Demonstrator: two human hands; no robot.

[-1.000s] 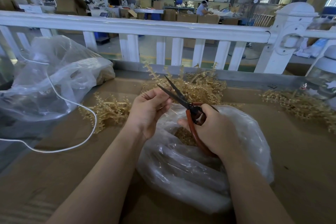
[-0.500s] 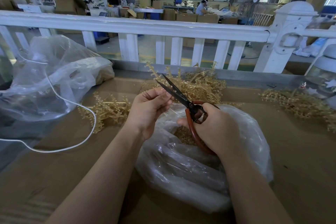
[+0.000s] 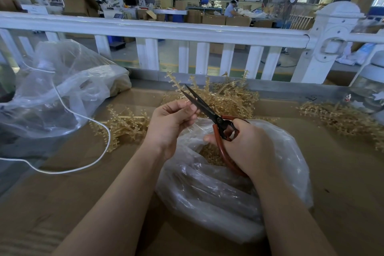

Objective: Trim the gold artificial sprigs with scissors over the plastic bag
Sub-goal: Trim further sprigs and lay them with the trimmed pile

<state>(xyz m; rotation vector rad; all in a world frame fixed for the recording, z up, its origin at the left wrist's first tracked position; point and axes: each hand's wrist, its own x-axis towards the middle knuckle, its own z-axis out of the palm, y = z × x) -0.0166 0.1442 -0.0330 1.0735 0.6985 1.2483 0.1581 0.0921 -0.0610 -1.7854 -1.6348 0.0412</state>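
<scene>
Scissors (image 3: 209,112) with red handles and dark blades sit in the right hand (image 3: 247,147), whose fingers are curled through and round the handle loops, just above the open mouth of a clear plastic bag (image 3: 218,191) lying on the cardboard-covered bench (image 3: 62,193). The blades are together or nearly so and point up and away to the left. The left hand (image 3: 170,125) is beside the blades, its fingers bent with thumb and fingertips pinched together at the blade edge; whatever small piece they hold is too little to make out. Inside the bag's mouth, below the two hands, lies a heap of gold trimmings (image 3: 209,155).

Beyond the hands, a pile of gold sprigs (image 3: 228,97) rests on the bench against its far edge, with some stems standing up behind the scissor tips. A smaller bunch of sprigs (image 3: 122,124) lies to the left of the left hand, and another spread (image 3: 340,118) lies well off to the right. A white cord (image 3: 104,131) loops across the bench on the left, running up to a second, crumpled clear bag (image 3: 62,85) at the far left.

Behind the bench runs a white fence (image 3: 187,33) with a capped post on the right. Past it is a workshop floor with cardboard boxes (image 3: 214,19), a standing fan (image 3: 293,0), and a person (image 3: 231,8) seated at a distant table.
</scene>
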